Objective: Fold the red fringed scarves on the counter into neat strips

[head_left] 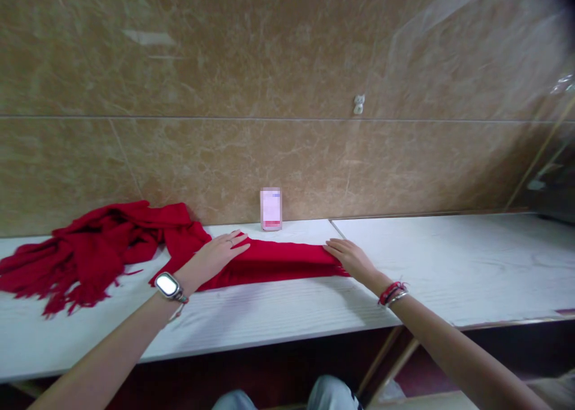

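My left hand [215, 258] and right hand [353, 260] lie apart, seemingly smoothing the red cloth [283, 260]; the next move likely needs careful alignment.

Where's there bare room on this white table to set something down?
Widest: the white tabletop right of the right hand, between wall and front edge. A narrower strip lies between the forearms, in front of the flat red cloth. It's crowded at left, under bunched red cloth.

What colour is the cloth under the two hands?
The cloth is red, shown in the head view.
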